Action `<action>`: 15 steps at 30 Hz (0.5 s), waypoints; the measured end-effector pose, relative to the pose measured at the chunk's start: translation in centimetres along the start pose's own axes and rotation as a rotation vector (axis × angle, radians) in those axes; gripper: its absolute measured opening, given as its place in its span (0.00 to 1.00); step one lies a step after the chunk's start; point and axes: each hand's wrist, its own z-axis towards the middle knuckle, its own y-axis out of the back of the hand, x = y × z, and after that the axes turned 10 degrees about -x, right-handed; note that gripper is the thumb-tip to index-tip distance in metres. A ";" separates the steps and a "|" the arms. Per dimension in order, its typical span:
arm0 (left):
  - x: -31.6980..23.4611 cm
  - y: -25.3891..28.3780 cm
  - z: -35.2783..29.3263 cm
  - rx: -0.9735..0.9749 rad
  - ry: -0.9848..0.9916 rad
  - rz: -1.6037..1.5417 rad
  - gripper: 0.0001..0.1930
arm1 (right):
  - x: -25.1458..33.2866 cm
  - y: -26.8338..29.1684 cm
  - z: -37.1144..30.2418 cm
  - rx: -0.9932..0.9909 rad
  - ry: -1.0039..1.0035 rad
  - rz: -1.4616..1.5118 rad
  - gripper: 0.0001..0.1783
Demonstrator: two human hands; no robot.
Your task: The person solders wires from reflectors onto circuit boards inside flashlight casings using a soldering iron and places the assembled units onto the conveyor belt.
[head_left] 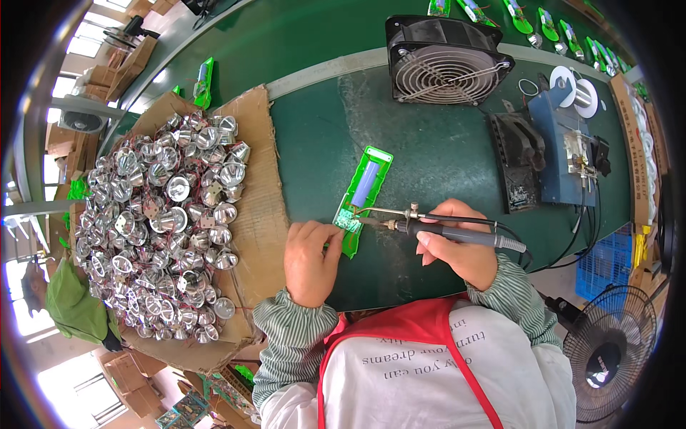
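A bright green plastic casing (386, 159) lies on the green bench in front of me, with a blue cylindrical battery (366, 184) inside it. At its nearer end sits a small green circuit board (347, 220). My left hand (312, 261) is closed, thumb and index finger pinched at the board's left edge; the fingertips partly hide what they grip. My right hand (461, 243) is wrapped round the grey handle of a soldering iron (457, 233). The iron's tip and a thin metal solder guide tube (382, 210) meet over the board.
Many silver reflector cups (164, 222) with wires heap on cardboard (257, 171) at left. A black box fan (450, 64) stands behind the casing. At right are a blue solder feeder (561, 150) with spools and a black iron stand (514, 157). More green casings (518, 16) line the far belt.
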 end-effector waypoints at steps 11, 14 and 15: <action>0.3 1.1 -0.5 -0.024 0.100 -0.110 0.06 | -0.3 0.8 -0.6 0.004 0.059 -0.021 0.09; 2.8 2.3 -2.7 0.010 0.317 -0.390 0.09 | -0.3 1.0 -0.6 -0.003 0.028 0.011 0.09; 3.0 2.2 -2.9 0.012 0.315 -0.388 0.09 | -0.4 1.0 -0.6 -0.013 0.039 0.016 0.09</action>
